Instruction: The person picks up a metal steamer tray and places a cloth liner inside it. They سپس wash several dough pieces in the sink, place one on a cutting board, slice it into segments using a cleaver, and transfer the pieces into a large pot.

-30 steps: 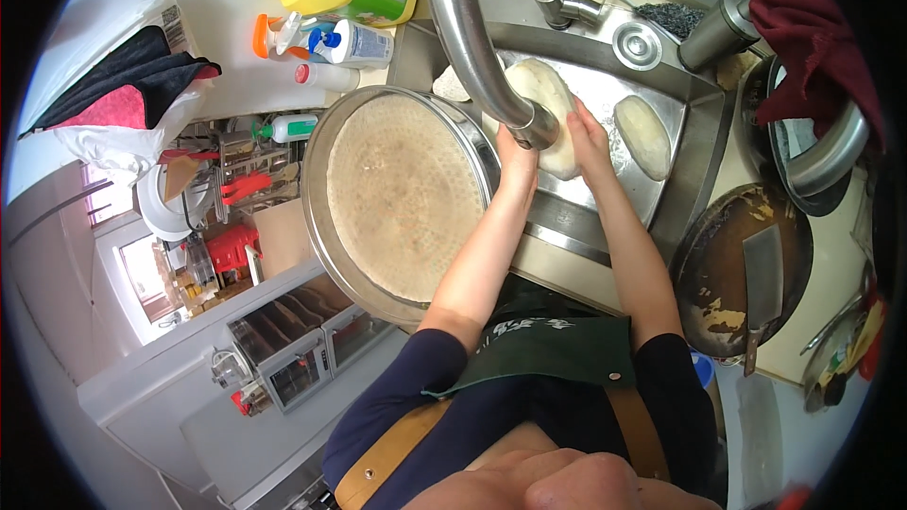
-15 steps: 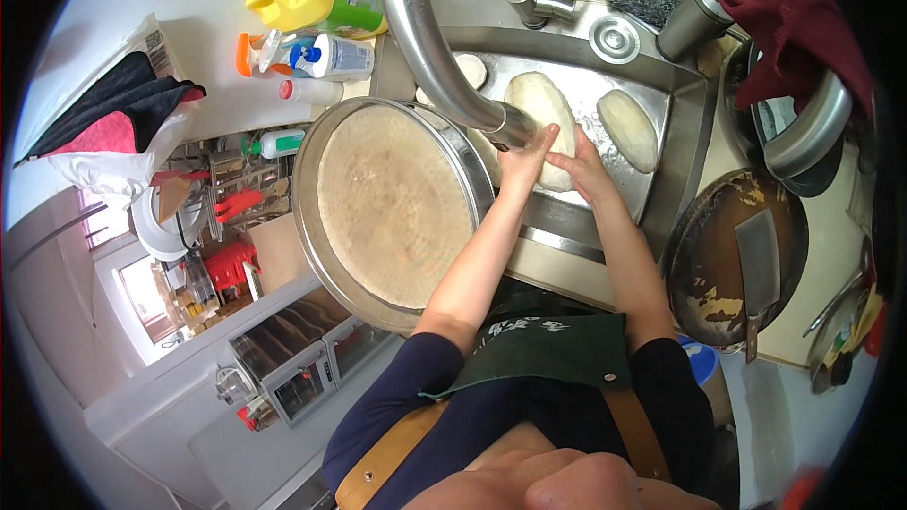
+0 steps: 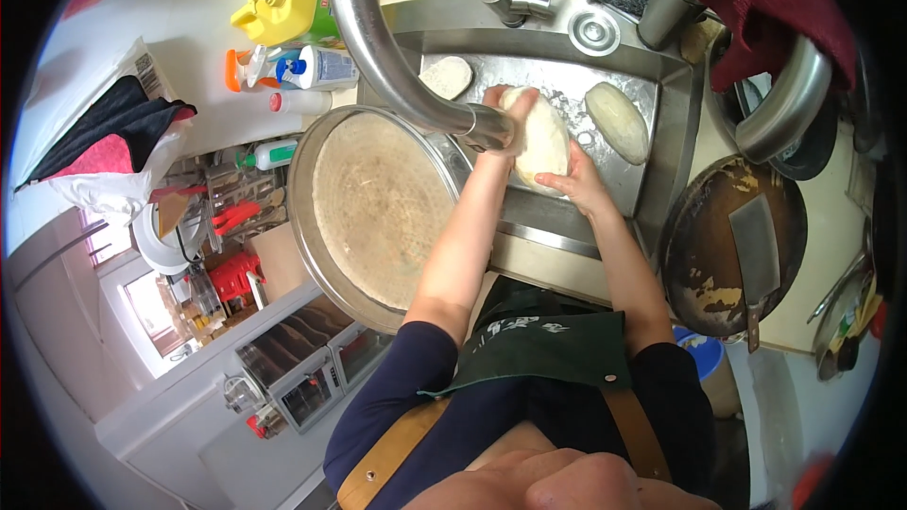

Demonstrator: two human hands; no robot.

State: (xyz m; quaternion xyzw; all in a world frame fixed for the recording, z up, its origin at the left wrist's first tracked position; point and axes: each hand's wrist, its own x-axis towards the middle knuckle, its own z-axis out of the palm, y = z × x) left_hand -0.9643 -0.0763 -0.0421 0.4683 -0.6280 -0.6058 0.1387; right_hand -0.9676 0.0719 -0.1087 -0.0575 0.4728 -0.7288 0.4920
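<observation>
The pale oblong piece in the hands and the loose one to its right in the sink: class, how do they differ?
The held piece is between the left hand and the right hand; the loose piece is touched by neither. The held piece is partly covered by thumbs, the loose piece uncovered. The held piece looks creamier, the loose piece greyer. Both are pale, elongated and rounded.

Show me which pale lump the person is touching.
The lump between the left hand and right hand, both touching it; the rounder lump on its left and oblong one on its right lie untouched.
</observation>
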